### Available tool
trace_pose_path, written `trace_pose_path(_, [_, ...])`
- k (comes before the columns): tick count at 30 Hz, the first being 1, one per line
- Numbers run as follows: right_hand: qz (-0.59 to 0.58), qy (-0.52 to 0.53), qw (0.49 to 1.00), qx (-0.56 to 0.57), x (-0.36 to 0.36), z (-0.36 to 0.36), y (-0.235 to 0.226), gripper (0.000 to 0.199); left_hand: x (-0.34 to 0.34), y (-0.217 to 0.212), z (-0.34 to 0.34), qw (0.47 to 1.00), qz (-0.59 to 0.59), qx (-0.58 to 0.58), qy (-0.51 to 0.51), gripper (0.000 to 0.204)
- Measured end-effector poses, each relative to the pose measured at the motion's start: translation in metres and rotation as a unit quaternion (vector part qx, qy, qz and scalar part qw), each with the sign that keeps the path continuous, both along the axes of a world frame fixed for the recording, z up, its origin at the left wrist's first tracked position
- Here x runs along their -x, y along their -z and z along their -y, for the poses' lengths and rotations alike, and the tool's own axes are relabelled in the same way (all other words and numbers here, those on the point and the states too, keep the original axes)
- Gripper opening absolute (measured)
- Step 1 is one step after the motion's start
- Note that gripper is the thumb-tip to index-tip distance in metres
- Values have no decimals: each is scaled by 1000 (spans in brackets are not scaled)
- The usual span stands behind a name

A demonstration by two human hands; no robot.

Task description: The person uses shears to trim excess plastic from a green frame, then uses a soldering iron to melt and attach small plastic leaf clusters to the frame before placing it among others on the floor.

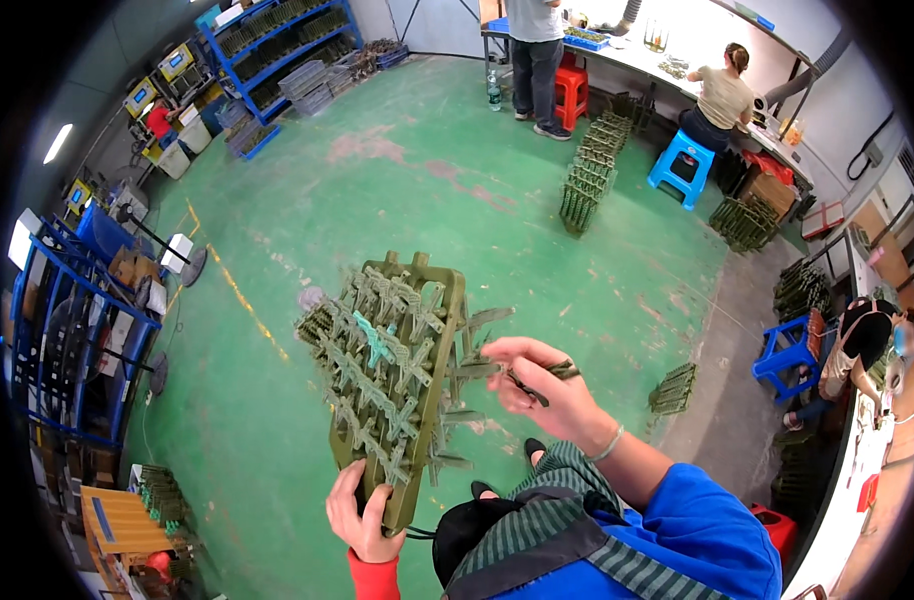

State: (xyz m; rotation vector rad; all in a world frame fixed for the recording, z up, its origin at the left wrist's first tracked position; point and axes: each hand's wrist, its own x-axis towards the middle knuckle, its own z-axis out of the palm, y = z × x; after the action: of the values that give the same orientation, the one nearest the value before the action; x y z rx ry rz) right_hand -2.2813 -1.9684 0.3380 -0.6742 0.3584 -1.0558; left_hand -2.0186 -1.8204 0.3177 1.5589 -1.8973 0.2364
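Note:
My left hand [362, 512] is wrapped round the near end of an olive-green rack [447, 345], which tilts in front of me. Rows of grey-green cross-shaped pieces [387, 405] fill its face, and one piece is teal [374, 340]. More such pieces stick out past the rack's right edge. My right hand [552, 395] is closed beside that edge, its fingertips close to the protruding pieces. It grips a small dark olive piece [529, 388], mostly hidden by the fingers, so its exact kind does not show.
Green floor [277, 220] stretches around me. A row of similar racks [589, 175] stands ahead, and a single rack [674, 388] is to the right. People sit or stand at benches beyond, near a blue stool [682, 168]. Blue shelving [77, 330] lines the left.

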Motion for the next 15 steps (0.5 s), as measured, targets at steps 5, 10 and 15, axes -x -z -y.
trace_pose_path(5, [-212, 171, 941, 201, -15, -4, -1, 29, 4, 1, 4, 1000, -14, -12, 12, 39])
trace_pose_path(10, [-426, 268, 819, 275, -26, 2, 0, 26, 7, 4, 4, 1000, -18, -10, 24, 38])
trace_pose_path(15, [-433, 201, 858, 190, -29, 0, -3, 24, 9, 8, 4, 999, -24, -15, 30, 38])
